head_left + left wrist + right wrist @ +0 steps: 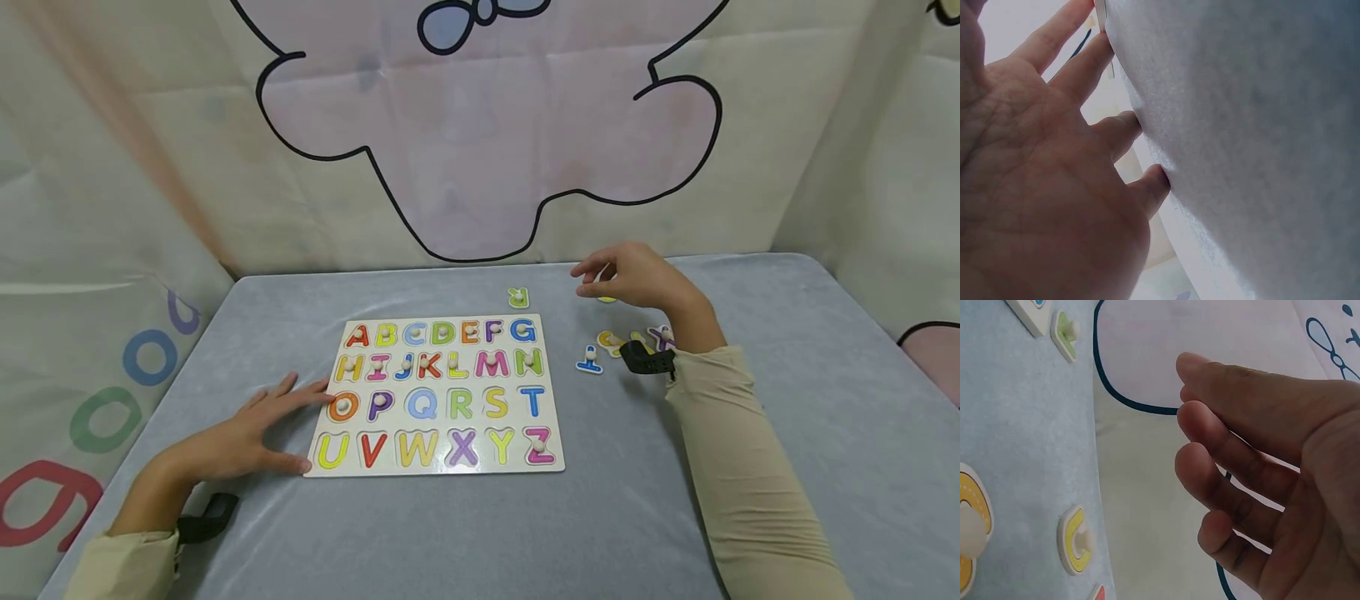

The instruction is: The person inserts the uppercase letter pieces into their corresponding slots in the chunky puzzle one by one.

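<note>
While a pale backdrop (465, 158) with thick black outlines hangs behind, a grey-blue table (450, 542) spans the lower part. Letter board (442, 478) lies flat on it, left of centre; long axis runs left-right, A row farthest away, letters upright to the wearer. Rows read A–G, H–N, O–T, U–Z; knobs show on A through P plus Z, none on Q through Y. Left hand (251, 433): fingers spread, index tip and thumb touching the board's left edge, nothing gripped. Right hand (633, 275): fingers loosely bent, thumb close to index, nothing held, hovering at the table's far side by a curved yellow piece (1074, 542). Green piece (518, 297), looks like an R turned upside down, sits just beyond the board. Blue T (589, 367) lies right of the board, crossbar toward the wearer. Near it, orange-yellow piece (608, 344) and purple piece (662, 335), letters unclear
</note>
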A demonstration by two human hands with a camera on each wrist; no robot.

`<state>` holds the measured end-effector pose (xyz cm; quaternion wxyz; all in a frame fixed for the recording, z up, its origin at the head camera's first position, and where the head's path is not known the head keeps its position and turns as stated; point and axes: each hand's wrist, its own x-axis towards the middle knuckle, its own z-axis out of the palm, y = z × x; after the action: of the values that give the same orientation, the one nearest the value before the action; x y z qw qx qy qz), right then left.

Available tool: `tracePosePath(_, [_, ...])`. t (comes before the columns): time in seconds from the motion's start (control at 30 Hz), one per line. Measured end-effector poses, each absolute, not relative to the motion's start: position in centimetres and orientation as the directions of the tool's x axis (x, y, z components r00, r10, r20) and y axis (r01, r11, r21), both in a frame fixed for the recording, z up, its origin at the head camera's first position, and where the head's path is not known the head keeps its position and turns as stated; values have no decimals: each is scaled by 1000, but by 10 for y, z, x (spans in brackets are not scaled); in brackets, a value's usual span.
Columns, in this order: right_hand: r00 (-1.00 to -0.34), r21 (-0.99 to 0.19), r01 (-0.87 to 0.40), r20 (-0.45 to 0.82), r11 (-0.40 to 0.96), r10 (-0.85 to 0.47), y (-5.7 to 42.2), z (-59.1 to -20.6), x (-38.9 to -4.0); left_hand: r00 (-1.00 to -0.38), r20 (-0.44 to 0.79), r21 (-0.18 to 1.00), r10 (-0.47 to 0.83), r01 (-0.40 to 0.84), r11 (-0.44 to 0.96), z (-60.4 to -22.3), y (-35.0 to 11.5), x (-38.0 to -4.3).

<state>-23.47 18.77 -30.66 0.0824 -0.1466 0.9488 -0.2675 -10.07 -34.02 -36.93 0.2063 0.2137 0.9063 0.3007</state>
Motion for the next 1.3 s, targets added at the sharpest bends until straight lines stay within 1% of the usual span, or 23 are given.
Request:
tracePosePath(0.47, [-947,-512,-254,-43,821,-319,191,-291,-227,-826,-236,637,512,267,724,-371,-340,-102])
tracePosePath(0.63, [-936,-499,-290,-28,816,-350,184,-286,-222,-827,-253,637,501,247,730,-372,-340,-101])
tracePosePath(0.8, [-910,-439,-369,-10,819,-415,184,-283,-213,-828,-248,635,503,253,730,-372,-342,-101])
tracePosePath(0.9, [-896,-419,-392,-27,819,-442,191,-283,-205,-826,-257,636,501,246,732,-370,-342,-102])
tracePosePath(1.1, [-903,-400,-376,-47,836,-428,213,-282,-194,-827,-254,632,501,250,733,-369,-341,-101])
tracePosePath(1.3, [-879,-383,-387,-120,839,-461,236,-294,-185,-833,-260,633,489,235,738,-369,-339,-100])
